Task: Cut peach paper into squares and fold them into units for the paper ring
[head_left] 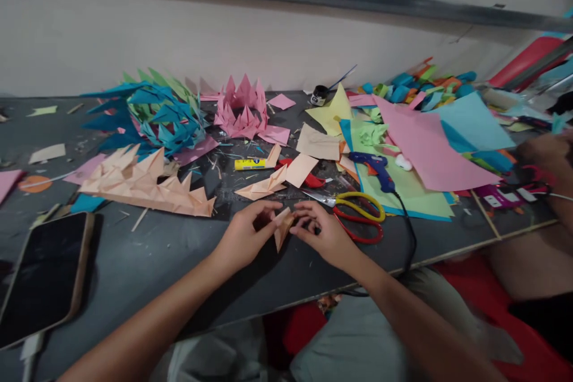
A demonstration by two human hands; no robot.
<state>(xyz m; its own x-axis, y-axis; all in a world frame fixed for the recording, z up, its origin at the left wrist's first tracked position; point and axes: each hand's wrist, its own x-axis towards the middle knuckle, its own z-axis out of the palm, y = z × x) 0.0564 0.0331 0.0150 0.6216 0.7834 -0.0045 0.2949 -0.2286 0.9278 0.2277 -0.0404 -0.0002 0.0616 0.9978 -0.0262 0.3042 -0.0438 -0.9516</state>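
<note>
Between my two hands is a small folded piece of peach paper (282,229), its point toward me, just above the dark table (174,256). My left hand (247,233) pinches its left side between thumb and fingers. At the upper right edge, the curled fingers of my right hand (323,233) grip the same paper. Just beyond my hands lie a folded peach paper unit (264,185) and a flat peach square (301,169). Scissors (363,200) with yellow and red handles rest beside my right hand.
Joined peach paper points (147,186), a blue-green paper model (159,112) and a pink one (242,110) stand left and behind. A yellow glue stick (250,164), a corded glue gun (376,167) and paper sheets (430,146) lie beyond. A phone (47,274) is left; another person's arm (548,161), right.
</note>
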